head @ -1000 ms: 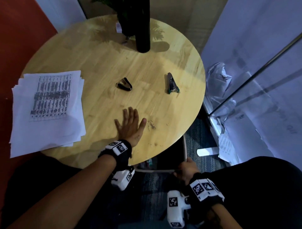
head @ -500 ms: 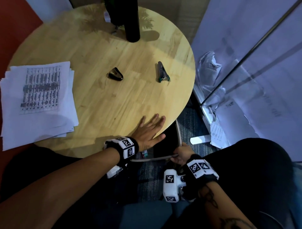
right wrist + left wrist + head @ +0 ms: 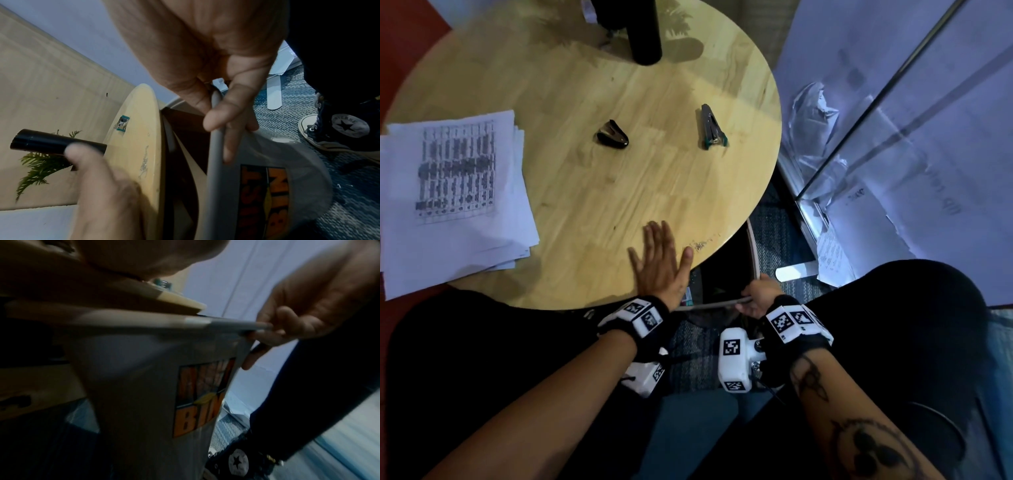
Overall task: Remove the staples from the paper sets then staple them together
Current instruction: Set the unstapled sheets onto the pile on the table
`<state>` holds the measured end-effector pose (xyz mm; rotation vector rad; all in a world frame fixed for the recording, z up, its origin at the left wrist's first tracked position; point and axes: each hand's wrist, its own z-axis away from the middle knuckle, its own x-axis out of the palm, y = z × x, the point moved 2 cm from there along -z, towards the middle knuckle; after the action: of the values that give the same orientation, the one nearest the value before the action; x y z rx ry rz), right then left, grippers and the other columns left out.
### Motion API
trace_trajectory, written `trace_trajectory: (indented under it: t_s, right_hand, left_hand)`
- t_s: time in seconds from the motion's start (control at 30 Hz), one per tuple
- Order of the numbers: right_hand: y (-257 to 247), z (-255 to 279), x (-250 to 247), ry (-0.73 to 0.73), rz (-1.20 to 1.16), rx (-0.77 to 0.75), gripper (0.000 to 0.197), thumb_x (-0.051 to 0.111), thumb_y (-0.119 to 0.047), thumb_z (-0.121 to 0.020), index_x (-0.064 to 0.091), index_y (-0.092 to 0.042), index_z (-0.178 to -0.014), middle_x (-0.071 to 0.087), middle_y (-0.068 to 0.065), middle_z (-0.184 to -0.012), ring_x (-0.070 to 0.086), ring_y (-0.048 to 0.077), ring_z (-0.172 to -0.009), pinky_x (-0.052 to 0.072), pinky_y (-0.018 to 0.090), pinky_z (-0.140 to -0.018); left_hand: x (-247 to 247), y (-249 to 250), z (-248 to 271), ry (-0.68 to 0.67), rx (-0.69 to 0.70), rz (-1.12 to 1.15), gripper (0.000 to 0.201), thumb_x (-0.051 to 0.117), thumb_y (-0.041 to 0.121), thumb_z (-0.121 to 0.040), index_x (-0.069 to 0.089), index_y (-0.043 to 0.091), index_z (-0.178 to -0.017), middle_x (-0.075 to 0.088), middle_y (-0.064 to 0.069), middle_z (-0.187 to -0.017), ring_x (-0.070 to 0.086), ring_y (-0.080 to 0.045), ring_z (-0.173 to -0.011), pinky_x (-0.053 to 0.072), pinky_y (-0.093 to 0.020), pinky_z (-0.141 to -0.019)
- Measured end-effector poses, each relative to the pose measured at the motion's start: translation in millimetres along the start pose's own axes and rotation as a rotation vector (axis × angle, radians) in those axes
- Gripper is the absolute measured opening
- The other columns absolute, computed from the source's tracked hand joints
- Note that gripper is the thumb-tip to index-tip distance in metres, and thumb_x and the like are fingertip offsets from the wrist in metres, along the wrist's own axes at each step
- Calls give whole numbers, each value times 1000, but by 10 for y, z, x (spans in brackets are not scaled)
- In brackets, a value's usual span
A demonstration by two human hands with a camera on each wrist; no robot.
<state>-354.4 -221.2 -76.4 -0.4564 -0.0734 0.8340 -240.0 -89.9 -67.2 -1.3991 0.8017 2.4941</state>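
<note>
Half a second before, the left hand (image 3: 659, 265) had lain slanted at the table's near rim; it now lay further in on the wood, flat, fingers straight and close together, thumb spread toward a small scatter of pulled staples (image 3: 700, 244) just beside it near the edge. The right hand (image 3: 758, 297) had stayed below the table, its thumb and curled fingers clamped on the grey rim of the dust bin (image 3: 148, 386), a smooth plastic tub with an orange label, held right under the table edge. The round table (image 3: 592, 89) was pale jointed wood. On it, well apart from the hands, lay the black claw-shaped staple remover (image 3: 612, 135) and, to its right, the metal stapler (image 3: 712, 133) with teal ends. The stack of printed paper sets (image 3: 453, 202) sat fanned at the left rim, overhanging it. A black cylinder (image 3: 645, 31) stood at the far side.
</note>
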Motion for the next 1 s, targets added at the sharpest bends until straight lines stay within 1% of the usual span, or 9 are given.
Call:
trace_trajectory:
  t_s: [0.23, 0.3, 0.37, 0.43, 0.57, 0.67, 0.8, 0.9, 1.0]
  right_hand:
    - [19, -17, 1, 25, 13, -19, 34, 33, 12, -91, 44, -11, -114, 48, 16, -78, 51, 30, -63, 46, 23, -31]
    - [2, 19, 20, 21, 11, -21, 38, 39, 6, -92, 42, -7, -127, 57, 16, -98, 59, 32, -83, 47, 21, -33]
    - [-24, 75, 26, 22, -27, -3, 49, 40, 6, -93, 31, -9, -139, 49, 19, -129, 50, 37, -113, 45, 22, -31]
    - [-19, 99, 11, 25, -57, -2, 46, 37, 6, -94, 34, -9, -137, 46, 21, -131, 48, 39, -114, 44, 22, -29]
    - [-16, 74, 13, 8, -33, 5, 27, 35, 9, -92, 41, -10, -112, 50, 22, -95, 55, 37, -74, 46, 23, -33]
    - [-12, 27, 22, 30, -43, 28, 24, 36, 7, -93, 43, -12, -106, 46, 19, -88, 53, 36, -73, 48, 24, -36]
    - [-32, -55, 21, 128, -112, -54, 32, 34, -1, -96, 33, -18, -69, 43, 13, -101, 48, 14, -64, 50, 19, -45]
    - [-190, -101, -29, 183, -100, -51, 15, 41, -16, -98, 45, -12, -84, 46, 15, -113, 56, 20, -83, 52, 22, -68]
    - [-378, -88, -86, 368, 119, -65, 29, 50, -36, -94, 51, -7, -94, 53, 19, -125, 47, 33, -120, 36, 35, -101]
  left_hand:
    - [211, 457, -62, -124, 375, -71, 95, -32, 79, -58, -30, 23, -135, -26, -1, -152, -28, -14, -139, -20, -43, -112]
    - [257, 506, -38, -160, 499, -118, 94, -31, 78, -60, -29, 21, -135, -27, -1, -150, -27, -15, -139, -17, -44, -115]
    - [320, 524, 8, -206, 587, -193, 95, -33, 76, -61, -28, 19, -136, -25, 0, -149, -26, -14, -139, -12, -46, -117]
    - [328, 512, 50, -224, 604, -173, 96, -32, 78, -61, -27, 20, -137, -23, 1, -151, -25, -13, -140, -9, -47, -118]
    - [26, 409, -19, 21, 466, 263, 91, -10, 81, -73, -11, 25, -144, -10, 4, -153, -8, -11, -143, -3, -38, -118]
    - [-331, 216, -280, 203, 250, 327, 84, 13, 73, -86, 18, 19, -150, 8, -6, -159, 3, -18, -146, 8, -39, -120]
    - [-492, 134, -530, -32, 66, 20, 60, 43, 41, -97, 16, 31, -150, -6, -8, -160, -7, -28, -147, 16, -54, -115]
    - [-409, 289, -561, -219, 87, -82, 62, 48, 38, -96, 17, 33, -149, -11, -10, -159, -10, -34, -145, 17, -58, -113]
    - [-392, 329, -569, -199, 75, -137, 59, 51, 31, -95, 24, 34, -147, -4, -12, -159, -4, -37, -144, 22, -58, -111]
